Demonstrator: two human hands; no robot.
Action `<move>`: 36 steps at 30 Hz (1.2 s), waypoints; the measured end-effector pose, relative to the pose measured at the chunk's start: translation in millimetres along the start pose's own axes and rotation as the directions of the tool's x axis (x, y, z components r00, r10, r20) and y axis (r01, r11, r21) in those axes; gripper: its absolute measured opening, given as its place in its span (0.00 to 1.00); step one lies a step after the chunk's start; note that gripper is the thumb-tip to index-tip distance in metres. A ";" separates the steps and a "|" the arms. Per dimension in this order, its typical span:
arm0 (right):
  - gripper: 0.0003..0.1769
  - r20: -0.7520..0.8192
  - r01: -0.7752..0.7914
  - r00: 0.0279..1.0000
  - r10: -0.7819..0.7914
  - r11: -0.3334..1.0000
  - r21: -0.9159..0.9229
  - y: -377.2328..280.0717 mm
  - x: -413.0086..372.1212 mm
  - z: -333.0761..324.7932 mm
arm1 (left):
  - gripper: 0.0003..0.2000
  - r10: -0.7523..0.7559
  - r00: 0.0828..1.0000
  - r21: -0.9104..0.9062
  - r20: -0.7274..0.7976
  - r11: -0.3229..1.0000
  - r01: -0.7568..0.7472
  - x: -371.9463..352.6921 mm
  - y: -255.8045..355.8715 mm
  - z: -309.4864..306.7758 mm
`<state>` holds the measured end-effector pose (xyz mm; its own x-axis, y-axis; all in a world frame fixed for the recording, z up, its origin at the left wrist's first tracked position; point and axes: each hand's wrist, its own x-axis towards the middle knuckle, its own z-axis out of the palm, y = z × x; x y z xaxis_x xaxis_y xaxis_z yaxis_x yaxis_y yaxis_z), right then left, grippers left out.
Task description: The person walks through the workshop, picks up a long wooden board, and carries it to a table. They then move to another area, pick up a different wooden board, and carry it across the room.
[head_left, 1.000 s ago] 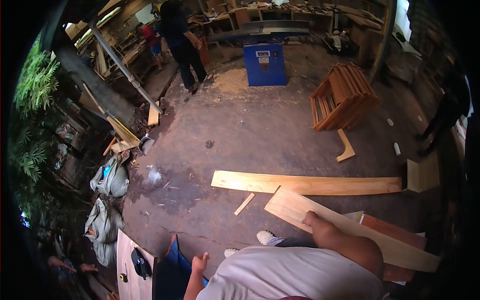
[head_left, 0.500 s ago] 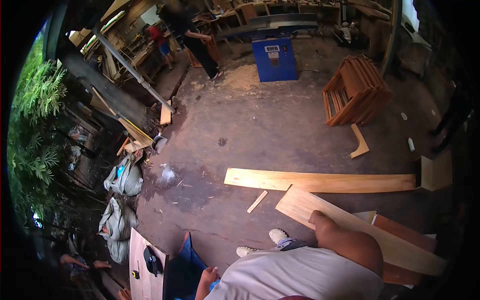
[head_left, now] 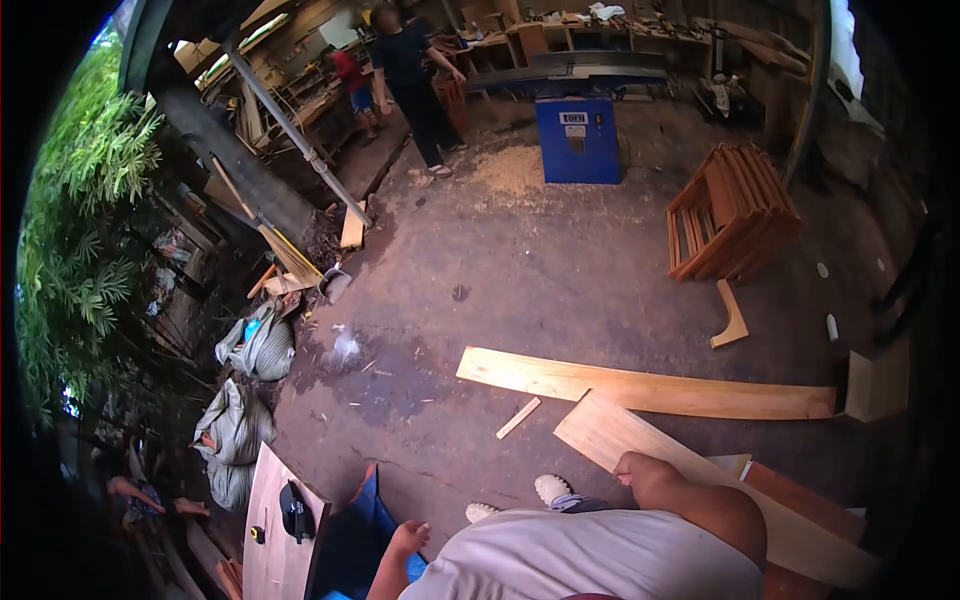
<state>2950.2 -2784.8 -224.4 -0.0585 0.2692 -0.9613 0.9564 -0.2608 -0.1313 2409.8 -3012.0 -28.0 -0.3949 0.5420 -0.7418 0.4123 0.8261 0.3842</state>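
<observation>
Big open workshop with a concrete floor (head_left: 560, 270). There's a blue machine (head_left: 578, 140) at the back with sawdust piled in front of it, and a stack of slatted wooden frames (head_left: 730, 212) off to the right. Another person in dark clothes (head_left: 415, 85) is standing way back by the benches, well apart from all this.

The work in hand is the angled plank (head_left: 603, 428), which runs from the floor in front of the shoes back past the person's right side and over a reddish board (head_left: 800, 488). The right hand (head_left: 638, 468) is closed over its near edge. I can't tell whether the far end is touching the floor or just off it.

Progress-wise I'd call it early. Only this one plank is in hand, and the long plank (head_left: 650, 390) just beyond it lies flat and untouched, the two nearly meeting at one corner.

The left hand (head_left: 408, 540) hangs low with the fingers loose and nothing in it, just beside a blue cloth thing (head_left: 352, 540).

Smaller stuff – a curved offcut (head_left: 730, 318) near the frames and a thin strip (head_left: 519, 417) lying between the planks and the shoes.
</observation>
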 end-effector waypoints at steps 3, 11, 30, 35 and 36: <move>0.17 0.018 0.011 1.000 -0.010 1.000 -0.025 -1.0 -2.2 -0.3 | 0.19 -0.003 1.000 -0.058 -0.018 0.998 0.002 -1.5 -1.0 0.3; 0.19 0.022 0.065 0.998 -0.063 0.993 -0.098 -41.7 15.0 -15.0 | 0.17 -0.029 0.999 -0.144 -0.038 0.989 0.024 -3.3 -15.3 13.3; 0.17 0.003 0.266 0.962 -0.275 0.929 -0.258 -146.5 62.7 -38.2 | 0.16 -0.111 0.990 -0.427 -0.085 0.902 0.065 -4.3 -104.1 67.3; 0.09 0.034 0.293 0.955 -0.294 0.922 -0.253 -159.6 61.0 -44.9 | 0.17 -0.151 0.983 -0.480 -0.105 0.873 0.083 -12.2 -110.5 74.0; 0.09 0.021 0.295 0.954 -0.299 0.923 -0.247 -160.5 60.4 -45.1 | 0.17 -0.162 0.981 -0.473 -0.108 0.876 0.093 -13.2 -110.2 73.7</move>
<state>2806.0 -2684.8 -250.5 -0.3478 0.3152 -0.8830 0.9363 0.0672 -0.3448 2430.1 -3121.5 -101.1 -0.5426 0.4142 -0.7308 -0.0634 0.8473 0.5273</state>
